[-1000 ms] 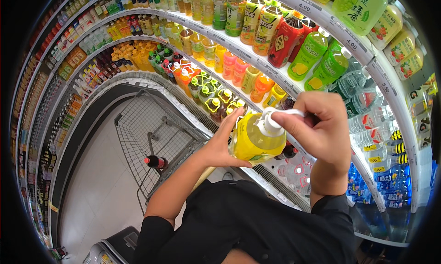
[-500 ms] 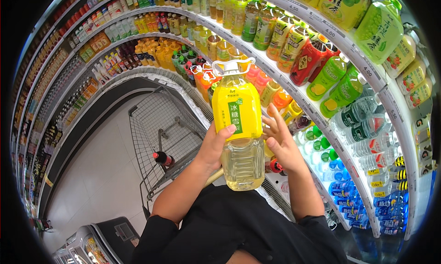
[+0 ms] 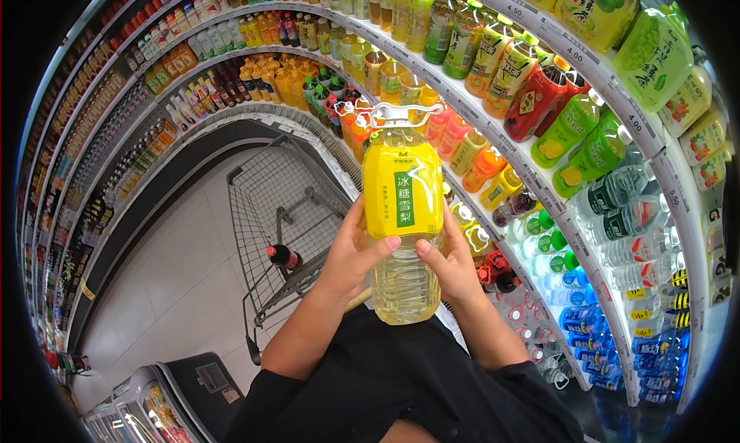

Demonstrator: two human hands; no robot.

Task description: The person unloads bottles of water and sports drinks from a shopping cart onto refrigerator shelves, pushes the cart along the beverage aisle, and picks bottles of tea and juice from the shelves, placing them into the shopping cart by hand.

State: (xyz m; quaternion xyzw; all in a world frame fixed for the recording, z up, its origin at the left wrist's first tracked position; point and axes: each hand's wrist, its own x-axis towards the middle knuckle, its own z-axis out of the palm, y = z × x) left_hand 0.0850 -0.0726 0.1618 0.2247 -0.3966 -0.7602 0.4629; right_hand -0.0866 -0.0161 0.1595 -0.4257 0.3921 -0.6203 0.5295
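Note:
A large clear drink bottle (image 3: 405, 281) with a yellow label, pale yellow liquid and a white carrying handle on its neck stands upright in front of my chest. Around its left side my left hand (image 3: 356, 246) is closed, the thumb lying across the front below the label. My right hand (image 3: 451, 262) grips the opposite side, its thumb also on the front. The fingers behind the bottle are hidden.
Left of me stands a wire shopping cart (image 3: 289, 212) with a dark bottle with a red cap (image 3: 284, 256) in it. Curved shelves of drinks (image 3: 566, 235) run along the right and far side. A black-edged display case (image 3: 189, 389) sits at the lower left.
My right hand, apart from the bottle with fingers spread before, has closed on its right side. The bottle has shifted slightly, and the shelves have moved a little in view.

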